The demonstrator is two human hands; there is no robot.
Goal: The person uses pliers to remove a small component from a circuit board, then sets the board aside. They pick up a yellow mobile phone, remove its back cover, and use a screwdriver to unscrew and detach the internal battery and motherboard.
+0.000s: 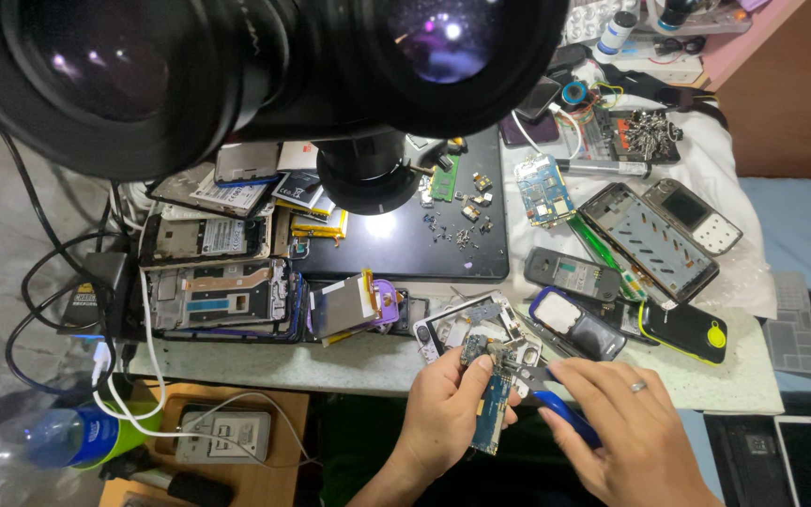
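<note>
- left hand pinches a small blue circuit board by its edges, held in the air just off the front edge of the desk
- right hand, ring on one finger, is closed round blue-handled pliers; tips meet the board's top end
- board looks thin, stiff, light and likely fragile: best gripped by the bare edges, not the components
- pliers metal, hard; could slip or crack the board if squeezed
- loose phone shells and parts crowd the desk behind, well apart from the hands
</note>
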